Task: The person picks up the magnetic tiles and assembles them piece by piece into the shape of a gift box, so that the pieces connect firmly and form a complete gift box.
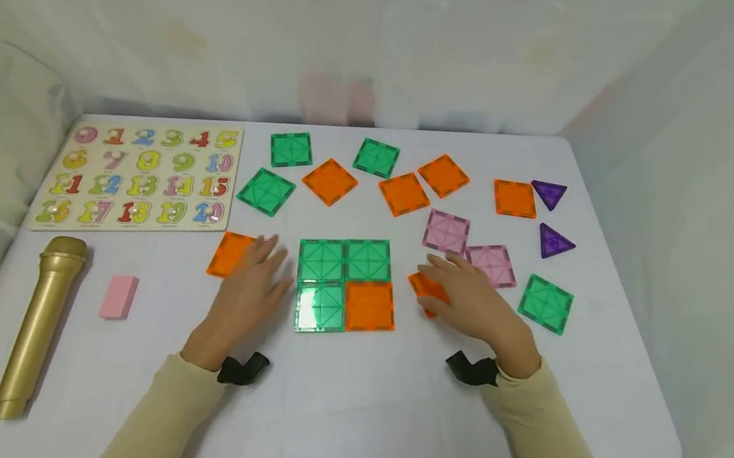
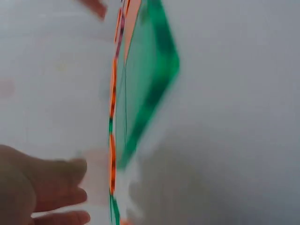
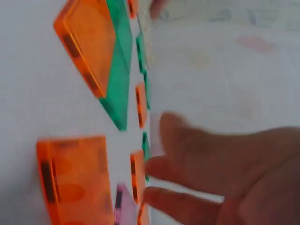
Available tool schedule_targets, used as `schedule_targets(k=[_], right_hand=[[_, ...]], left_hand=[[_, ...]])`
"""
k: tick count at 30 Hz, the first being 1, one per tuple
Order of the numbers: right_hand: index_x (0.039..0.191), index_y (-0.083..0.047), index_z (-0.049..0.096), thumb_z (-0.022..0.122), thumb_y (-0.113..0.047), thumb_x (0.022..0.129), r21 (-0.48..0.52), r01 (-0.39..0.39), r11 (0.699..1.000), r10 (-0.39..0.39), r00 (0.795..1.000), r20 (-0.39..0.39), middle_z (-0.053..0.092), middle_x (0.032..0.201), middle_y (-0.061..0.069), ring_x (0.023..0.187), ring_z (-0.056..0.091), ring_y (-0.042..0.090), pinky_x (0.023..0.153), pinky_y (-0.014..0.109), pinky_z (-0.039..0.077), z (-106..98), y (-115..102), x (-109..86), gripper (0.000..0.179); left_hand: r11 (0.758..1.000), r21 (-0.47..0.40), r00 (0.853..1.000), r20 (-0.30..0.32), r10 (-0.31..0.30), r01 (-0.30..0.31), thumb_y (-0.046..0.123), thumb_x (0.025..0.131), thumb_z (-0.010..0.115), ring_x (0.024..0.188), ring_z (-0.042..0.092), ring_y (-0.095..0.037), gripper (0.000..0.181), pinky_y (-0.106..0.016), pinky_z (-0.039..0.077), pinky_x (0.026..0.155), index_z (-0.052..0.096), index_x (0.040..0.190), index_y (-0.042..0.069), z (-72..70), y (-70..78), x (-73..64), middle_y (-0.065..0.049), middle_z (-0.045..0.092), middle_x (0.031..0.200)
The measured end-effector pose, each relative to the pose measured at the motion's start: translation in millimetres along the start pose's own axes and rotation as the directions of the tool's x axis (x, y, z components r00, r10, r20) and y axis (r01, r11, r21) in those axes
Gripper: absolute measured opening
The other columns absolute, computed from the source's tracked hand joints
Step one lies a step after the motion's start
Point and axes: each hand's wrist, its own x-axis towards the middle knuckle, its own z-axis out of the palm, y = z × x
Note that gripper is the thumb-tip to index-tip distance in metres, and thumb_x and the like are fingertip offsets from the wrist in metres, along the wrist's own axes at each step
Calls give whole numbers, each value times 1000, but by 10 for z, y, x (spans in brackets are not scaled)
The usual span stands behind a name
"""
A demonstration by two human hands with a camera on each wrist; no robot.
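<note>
Four square magnetic tiles lie edge to edge in a two-by-two block: a green tile (image 1: 321,261) and two more green ones, with an orange tile (image 1: 369,306) at the near right corner. My left hand (image 1: 247,298) hovers left of the block, fingers extended and apart, beside an orange tile (image 1: 226,254) that it partly covers. On the right, my right hand (image 1: 468,299) is over another orange tile (image 1: 427,288), partly hiding it; the right wrist view shows this orange tile (image 3: 77,180) flat on the table, apart from the thumb. Neither hand grips anything.
Loose green, orange and pink tiles (image 1: 446,232) lie behind and right of the block, with purple triangle tiles (image 1: 555,241) at far right. A number puzzle board (image 1: 147,175), a gold microphone (image 1: 39,326) and a pink block (image 1: 119,296) lie at left.
</note>
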Motion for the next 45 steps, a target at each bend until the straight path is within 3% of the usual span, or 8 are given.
schedule_targets(k=[5, 9, 15, 24, 34, 39, 42, 45], right_hand=[[143, -5, 45, 52, -25, 99, -41, -55, 998, 59, 993, 102, 33, 154, 17, 142, 21, 47, 109, 67, 23, 39, 140, -236, 49], [148, -6, 36, 48, -28, 101, -69, -66, 995, 73, 992, 101, 20, 159, 14, 146, 16, 42, 109, 72, 14, 137, 144, -231, 53], [149, -6, 33, 47, -35, 100, -87, -108, 990, 115, 991, 72, 14, 161, 14, 148, 12, 36, 108, 75, 3, 182, 45, -22, 58], [150, -10, 33, 53, -47, 95, -149, -189, 971, 186, 982, -34, 19, 159, 17, 143, 19, 38, 104, 76, 13, 363, -117, 282, 69], [148, -12, 37, 52, -44, 97, -91, -223, 971, 217, 974, -72, 26, 156, 17, 139, 25, 41, 105, 72, 20, 135, 11, 345, 62], [148, -8, 37, 56, -42, 94, -101, -371, 923, 354, 922, -155, 34, 149, 25, 132, 35, 48, 100, 71, 32, -224, 324, 309, 66], [150, -7, 31, 60, -44, 91, -66, -459, 886, 450, 886, -110, 35, 146, 29, 127, 37, 53, 97, 72, 34, -285, 477, 205, 75], [151, -7, 29, 65, -43, 88, -20, -473, 881, 472, 881, -41, 30, 149, 30, 129, 31, 56, 98, 74, 30, -232, 542, 116, 81]], left_hand=[[981, 86, 985, -23, -170, 171, 6, 91, 59, 129, 33, -55, 40, -66, 34, 102, 54, 127, -12, -121, -317, -132, -33, 36, 144], [966, 130, 973, 38, -229, 222, 8, 93, 57, 116, 37, -58, 44, -66, 44, 90, 49, 131, -12, -116, -324, -164, -36, 30, 145], [970, 170, 979, 75, -191, 176, 14, 93, 60, 101, 37, -50, 49, -51, 47, 77, 47, 132, -13, -27, -105, -114, -37, 31, 140], [982, 164, 993, 68, -102, 89, 25, 90, 67, 98, 38, -47, 58, -47, 44, 73, 49, 132, -11, 82, 49, -81, -36, 33, 139], [991, 100, 996, 5, -87, 86, 28, 89, 69, 122, 28, -51, 56, -63, 36, 94, 54, 129, -8, 86, 51, -80, -31, 32, 142], [996, 77, 997, -68, -39, 44, 24, 87, 70, 129, 26, -53, 49, -65, 31, 102, 59, 123, -7, 49, 55, -43, -30, 37, 140], [996, 81, 998, -62, -24, 29, 22, 87, 71, 129, 28, -52, 47, -65, 34, 102, 60, 123, -6, 35, 55, -19, -30, 42, 137], [996, 82, 1000, -16, 23, -21, 22, 88, 70, 130, 31, -50, 47, -62, 34, 105, 59, 124, -5, 26, 133, 49, -29, 45, 136]])
